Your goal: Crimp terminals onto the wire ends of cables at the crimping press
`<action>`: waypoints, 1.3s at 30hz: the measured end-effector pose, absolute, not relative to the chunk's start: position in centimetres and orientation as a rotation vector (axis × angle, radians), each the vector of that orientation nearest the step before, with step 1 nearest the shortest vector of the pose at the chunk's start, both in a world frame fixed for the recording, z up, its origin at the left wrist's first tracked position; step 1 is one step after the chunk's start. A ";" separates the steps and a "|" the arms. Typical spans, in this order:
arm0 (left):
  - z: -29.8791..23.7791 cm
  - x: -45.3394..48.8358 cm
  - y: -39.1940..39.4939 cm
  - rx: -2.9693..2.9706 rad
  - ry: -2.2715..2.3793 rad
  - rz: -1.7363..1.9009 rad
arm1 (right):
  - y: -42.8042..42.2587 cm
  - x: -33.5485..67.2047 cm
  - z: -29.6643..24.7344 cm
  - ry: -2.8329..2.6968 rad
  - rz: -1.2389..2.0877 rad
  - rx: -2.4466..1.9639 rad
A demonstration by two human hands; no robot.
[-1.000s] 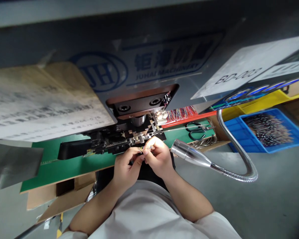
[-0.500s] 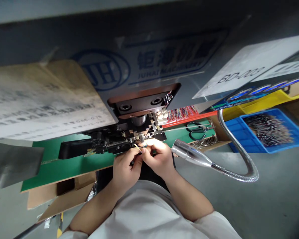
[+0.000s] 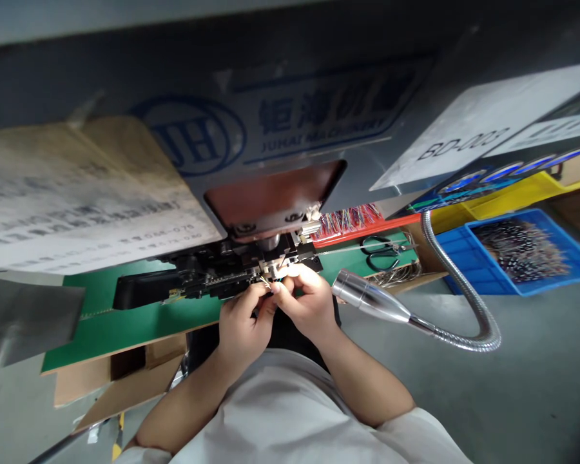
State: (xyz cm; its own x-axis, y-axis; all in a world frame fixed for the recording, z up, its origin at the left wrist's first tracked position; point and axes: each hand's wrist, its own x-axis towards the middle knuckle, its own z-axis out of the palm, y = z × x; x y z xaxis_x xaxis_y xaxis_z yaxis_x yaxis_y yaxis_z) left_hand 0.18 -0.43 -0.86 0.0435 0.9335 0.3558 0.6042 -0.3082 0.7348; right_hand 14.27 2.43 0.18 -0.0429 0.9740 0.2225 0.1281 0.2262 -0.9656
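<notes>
Wire (image 3: 265, 281) pinched by left hand (image 3: 241, 316) and right hand (image 3: 302, 299), fingertips together (thin, glossy strands), just beside steel crimper tooling (image 3: 283, 261).

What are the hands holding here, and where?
The left hand and right hand pinch thin wires in their fingers, at a spot too small to tell.

1. Bright light falls on the fingers (image 3: 303, 278), washing out the knuckles; it seems to come from the chrome gooseneck lamp (image 3: 370, 296) just beside them.
2. The machine housing (image 3: 290, 109) above stays dim and shadowed.
3. The printed sheet (image 3: 77, 200) at left is blurred.
4. Wide-angle distortion stretches the frame's edges.
</notes>
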 end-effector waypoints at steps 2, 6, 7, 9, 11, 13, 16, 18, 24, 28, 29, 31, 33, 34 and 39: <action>-0.9 0.2 -0.4 1.951 1.542 1.155 | 2.4 14.4 0.0 -1.418 1.021 -1.132; -0.7 0.1 -0.4 1.941 1.526 1.124 | 2.4 14.7 -0.3 -1.448 1.083 -1.109; -0.7 0.1 -0.4 1.935 1.522 1.112 | 2.4 14.8 -0.3 -1.457 1.093 -1.106; -0.6 0.1 -0.3 1.914 1.515 1.085 | 2.4 14.9 -0.3 -1.466 1.115 -1.096; -0.6 0.0 -0.3 1.891 1.497 1.070 | 2.4 14.9 -0.2 -1.456 1.133 -1.081; -0.7 0.0 -0.3 1.885 1.468 1.084 | 2.5 14.8 0.0 -1.432 1.142 -1.074; -0.7 0.0 -0.3 1.902 1.427 1.131 | 2.5 14.7 0.3 -1.377 1.164 -1.058; -0.7 0.1 -0.4 1.930 1.427 1.161 | 2.5 14.5 0.4 -1.353 1.173 -1.054; -1.1 0.2 -0.2 2.025 1.501 1.160 | 2.4 14.2 0.2 -1.441 0.982 -1.160; -1.3 0.2 -0.2 2.054 1.547 1.153 | 2.4 14.5 -0.2 -1.556 0.903 -1.156; -1.3 0.1 -0.3 2.064 1.551 1.157 | 2.4 14.6 -0.3 -1.566 0.899 -1.153; -1.3 0.1 -0.4 2.082 1.557 1.160 | 2.4 14.7 -0.3 -1.573 0.903 -1.136; -1.2 0.0 -0.6 2.090 1.560 1.166 | 2.5 14.8 -0.3 -1.574 0.922 -1.115; -1.2 0.0 -0.6 2.090 1.562 1.174 | 2.5 14.8 -0.3 -1.576 0.930 -1.108; -1.1 0.0 -0.5 2.084 1.585 1.187 | 2.8 14.6 -0.1 -1.562 0.957 -1.102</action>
State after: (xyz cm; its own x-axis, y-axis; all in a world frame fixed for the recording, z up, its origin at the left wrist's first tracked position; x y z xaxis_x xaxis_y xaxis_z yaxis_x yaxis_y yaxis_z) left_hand 0.00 -0.51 -1.12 0.0679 0.8941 0.4427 0.6762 -0.3675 0.6385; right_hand 14.60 2.75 -0.09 -0.1288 0.9565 0.2619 0.2014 0.2838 -0.9375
